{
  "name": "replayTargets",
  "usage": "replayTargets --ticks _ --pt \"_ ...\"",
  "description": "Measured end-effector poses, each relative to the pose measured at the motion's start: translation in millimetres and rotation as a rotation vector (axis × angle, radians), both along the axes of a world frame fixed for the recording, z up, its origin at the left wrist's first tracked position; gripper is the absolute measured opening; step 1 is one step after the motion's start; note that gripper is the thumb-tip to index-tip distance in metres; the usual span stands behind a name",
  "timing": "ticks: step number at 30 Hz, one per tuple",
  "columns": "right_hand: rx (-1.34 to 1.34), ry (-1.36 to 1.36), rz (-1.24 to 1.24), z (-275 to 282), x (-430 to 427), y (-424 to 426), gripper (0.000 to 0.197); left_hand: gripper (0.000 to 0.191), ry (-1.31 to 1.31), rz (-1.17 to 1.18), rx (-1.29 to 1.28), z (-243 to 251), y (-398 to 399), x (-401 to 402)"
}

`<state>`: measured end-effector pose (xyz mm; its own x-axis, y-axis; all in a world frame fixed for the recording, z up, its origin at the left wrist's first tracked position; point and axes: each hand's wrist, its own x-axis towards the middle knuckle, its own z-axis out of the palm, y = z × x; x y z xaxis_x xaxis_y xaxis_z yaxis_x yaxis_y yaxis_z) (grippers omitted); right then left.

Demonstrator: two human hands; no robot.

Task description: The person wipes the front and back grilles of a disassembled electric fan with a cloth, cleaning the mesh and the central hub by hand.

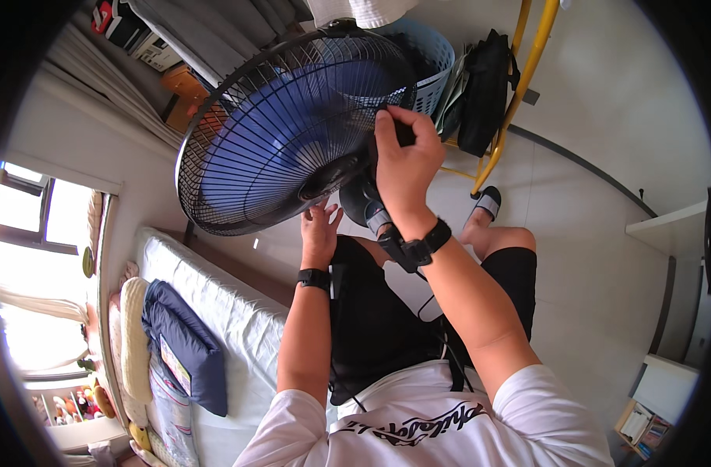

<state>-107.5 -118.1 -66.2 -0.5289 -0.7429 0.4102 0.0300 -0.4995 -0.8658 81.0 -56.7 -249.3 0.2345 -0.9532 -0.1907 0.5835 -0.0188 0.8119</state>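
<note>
A black pedestal fan with blue blades (256,140) stands tilted before me, its wire guard (195,195) around the blades. My right hand (411,157) is at the guard's right side, with thumb and index fingertip drawn together against it. Whether a wire or a small part lies between those fingertips is hidden. Below the guard's lower edge, my left hand (319,233) is raised with its fingers partly apart. Its fingertips come close to the guard, and contact cannot be made out. The dark motor housing (355,201) and a grey collar (378,219) sit between my hands.
A blue laundry basket (440,52) and a black bag (486,93) stand behind the fan, beside a yellow metal frame (530,70). At left is a bed (233,303) bearing a folded navy quilt (189,350). A white shelf (670,219) juts out at right.
</note>
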Motion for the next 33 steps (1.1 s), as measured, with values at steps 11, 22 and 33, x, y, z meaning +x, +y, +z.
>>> replayTargets --ticks 11,22,33 --pt "0.012 -0.014 0.093 7 0 1 0.012 0.044 0.017 0.024 -0.004 1 2 2" --pt "-0.239 0.275 -0.04 16 5 6 0.011 0.041 0.1 0.062 0.004 5 3 -1" --pt "-0.273 0.454 -0.015 12 7 3 0.012 0.057 0.085 0.04 -0.03 1 2 -2"
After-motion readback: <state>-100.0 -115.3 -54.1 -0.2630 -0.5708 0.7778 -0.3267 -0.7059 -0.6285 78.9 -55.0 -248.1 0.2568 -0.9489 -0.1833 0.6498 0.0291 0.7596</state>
